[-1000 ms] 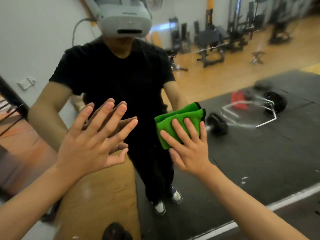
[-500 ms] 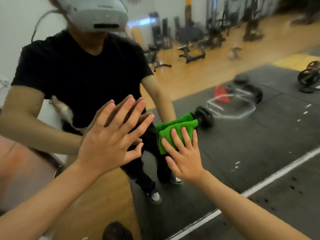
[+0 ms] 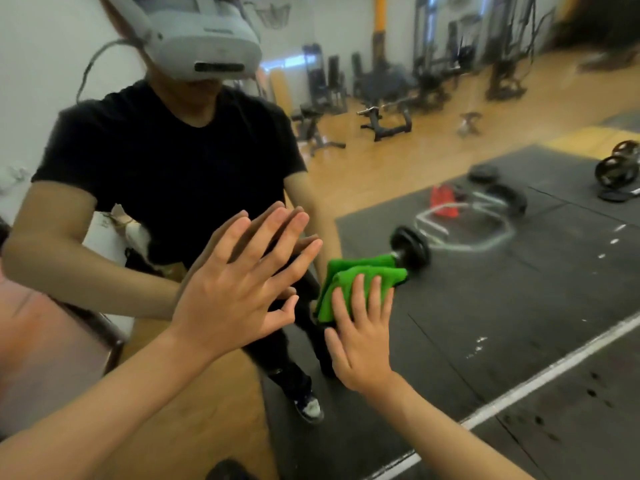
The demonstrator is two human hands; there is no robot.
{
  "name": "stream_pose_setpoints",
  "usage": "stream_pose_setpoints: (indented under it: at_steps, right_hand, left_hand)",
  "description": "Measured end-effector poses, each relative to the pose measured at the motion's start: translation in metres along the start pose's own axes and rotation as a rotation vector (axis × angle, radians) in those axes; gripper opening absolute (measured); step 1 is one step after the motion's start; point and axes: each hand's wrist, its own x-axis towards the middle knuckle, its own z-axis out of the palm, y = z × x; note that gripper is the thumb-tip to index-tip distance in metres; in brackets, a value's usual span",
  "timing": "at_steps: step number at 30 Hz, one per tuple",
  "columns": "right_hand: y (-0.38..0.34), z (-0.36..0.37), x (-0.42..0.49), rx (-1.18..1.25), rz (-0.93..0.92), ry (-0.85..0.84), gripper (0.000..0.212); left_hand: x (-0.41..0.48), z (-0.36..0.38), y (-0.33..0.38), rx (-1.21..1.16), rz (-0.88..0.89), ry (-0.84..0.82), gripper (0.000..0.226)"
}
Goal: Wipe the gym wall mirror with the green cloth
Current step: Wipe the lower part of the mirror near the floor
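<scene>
A silver hexagonal bar with black plates [image 3: 412, 249] lies on a black rubber mat [image 3: 519, 306], a red object [image 3: 443, 206] just beside it. Two more black plates [image 3: 616, 168] sit far right; black benches [image 3: 384, 123] stand on yellow wooden floor [image 3: 363, 174].

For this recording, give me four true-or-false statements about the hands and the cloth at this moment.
1. The right hand presses the green cloth against the mirror with straight fingers. True.
2. The left hand holds a spray bottle. False: it lies flat on the mirror, empty, with its fingers spread.
3. The cloth is spread out in a single layer. False: it is folded.
4. Both hands are at the mirror. True.
</scene>
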Motion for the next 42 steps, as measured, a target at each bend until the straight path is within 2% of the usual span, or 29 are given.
stream_pose_setpoints:
  at_steps: [2,4,5,6,9,10,11,12,13,14,16,17,18,19,20,21,23,25,26,27,28,30,32,34,35,37,39,40,42]
  right_hand:
    - [0.038,-0.007,-0.024,-0.097,-0.201,-0.102,0.056]
    - [0.079,-0.019,-0.019,-0.153,-0.171,-0.088,0.053]
    - [0.096,-0.024,-0.007,-0.155,-0.042,-0.041,0.055]
    - [0.111,-0.032,0.013,-0.129,0.166,0.044,0.059]
    - [0.128,-0.061,0.097,0.168,0.877,0.413,0.069]
    - [0.118,-0.068,0.121,0.233,1.039,0.468,0.067]
    - [0.099,-0.069,0.135,0.214,1.126,0.443,0.066]
    - [0.077,-0.065,0.139,0.153,1.087,0.386,0.066]
    - [0.054,-0.058,0.132,0.070,0.908,0.348,0.069]
    - [0.031,-0.047,0.113,0.001,0.587,0.291,0.068]
    - [0.019,-0.030,0.058,-0.117,-0.140,0.030,0.064]
    - [0.042,-0.031,0.046,-0.190,-0.388,-0.061,0.063]
    - [0.071,-0.039,0.046,-0.232,-0.514,-0.100,0.063]
    - [0.097,-0.052,0.053,-0.267,-0.519,-0.092,0.062]
    - [0.119,-0.062,0.062,-0.285,-0.434,-0.051,0.062]
    - [0.136,-0.073,0.077,-0.258,-0.268,0.018,0.062]
    - [0.145,-0.088,0.118,-0.115,0.215,0.193,0.063]
    - [0.116,-0.085,0.159,0.029,0.615,0.370,0.067]
    - [0.092,-0.081,0.170,0.054,0.653,0.406,0.068]
    - [0.068,-0.074,0.171,0.025,0.548,0.408,0.067]
    - [0.046,-0.065,0.162,-0.030,0.317,0.341,0.066]
    - [0.017,-0.056,0.129,-0.097,-0.178,0.099,0.062]
    - [0.030,-0.065,0.116,-0.146,-0.387,-0.005,0.061]
    - [0.070,-0.077,0.120,-0.200,-0.324,0.034,0.061]
    - [0.093,-0.081,0.120,-0.196,-0.194,0.077,0.061]
    - [0.134,-0.089,0.114,-0.119,0.177,0.168,0.062]
    - [0.148,-0.089,0.107,-0.007,0.458,0.206,0.066]
    - [0.147,-0.086,0.103,0.020,0.503,0.196,0.069]
    - [0.142,-0.080,0.094,0.027,0.458,0.155,0.076]
  left_hand:
    - [0.001,0.000,0.001,-0.009,0.000,0.008,0.080]
    - [0.000,0.000,0.003,-0.015,-0.011,0.009,0.080]
    - [0.000,0.001,0.004,-0.013,-0.020,0.008,0.080]
    - [0.000,0.001,0.004,-0.009,-0.028,0.005,0.081]
    - [0.002,0.000,0.004,-0.015,-0.031,0.009,0.080]
    - [0.003,-0.001,0.004,-0.014,-0.031,0.012,0.080]
    - [0.003,-0.001,0.003,-0.011,-0.030,0.010,0.080]
    - [0.002,-0.001,0.004,-0.007,-0.027,0.007,0.081]
    - [0.002,-0.002,0.003,-0.005,-0.023,0.008,0.081]
    - [0.002,-0.002,0.003,-0.009,-0.019,0.012,0.081]
    - [0.001,-0.002,0.002,-0.024,-0.014,0.015,0.081]
    - [0.001,-0.002,0.002,-0.032,-0.012,0.017,0.081]
    - [0.001,-0.001,0.002,-0.032,-0.012,0.018,0.081]
    - [0.000,-0.001,0.002,-0.024,-0.013,0.014,0.081]
    - [0.000,0.000,0.003,-0.012,-0.015,0.011,0.082]
    - [0.000,0.001,0.003,-0.001,-0.017,0.010,0.082]
    - [0.001,0.001,0.003,0.004,-0.019,0.008,0.081]
    - [0.002,0.001,0.003,0.009,-0.023,0.004,0.080]
    - [0.002,0.000,0.002,0.006,-0.022,0.002,0.080]
    - [0.002,-0.001,0.003,-0.001,-0.021,0.001,0.079]
    - [0.001,-0.001,0.003,-0.007,-0.019,0.005,0.079]
    - [0.000,-0.001,0.002,-0.044,-0.019,0.010,0.078]
    - [0.000,-0.001,0.002,-0.061,-0.020,0.016,0.078]
    - [0.002,-0.001,0.002,-0.049,-0.031,0.021,0.079]
    - [0.003,-0.002,0.002,-0.052,-0.034,0.025,0.079]
    - [0.003,-0.002,0.002,-0.057,-0.035,0.030,0.079]
    - [0.003,-0.001,0.001,-0.043,-0.032,0.020,0.079]
    - [0.003,-0.002,0.000,-0.041,-0.028,0.017,0.079]
    - [0.003,-0.006,0.000,-0.068,-0.037,0.009,0.079]
